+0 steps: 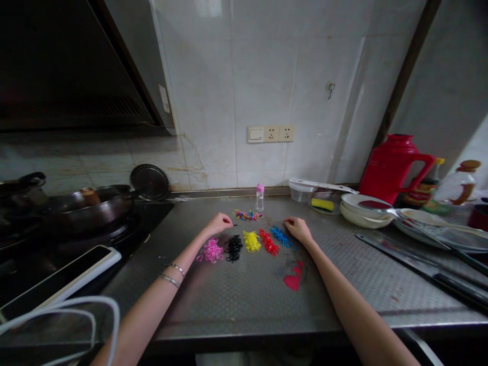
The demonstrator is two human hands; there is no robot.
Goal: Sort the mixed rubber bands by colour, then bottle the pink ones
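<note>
Small rubber bands lie on the metal counter in a row of piles: pink point(211, 250), black point(234, 248), yellow point(251, 241), red point(269, 242) and blue point(281, 236). Behind the row sits a mixed-colour pile point(247, 215). My left hand point(221, 223) is pinched above the pink and black piles, a small black rubber band point(235, 225) at its fingertips. Beside the blue pile, my right hand point(299, 230) rests with fingers curled together; whether anything is between them is hidden.
Behind the mixed pile stands a small pink-capped bottle point(260, 198). Red cut-out pieces point(293, 279) lie in front of the blue pile. Bowls point(362, 213), a knife point(404, 254) and a red thermos point(391, 170) are at right. A pan point(91, 208) and white power bank-like device point(64, 279) are left.
</note>
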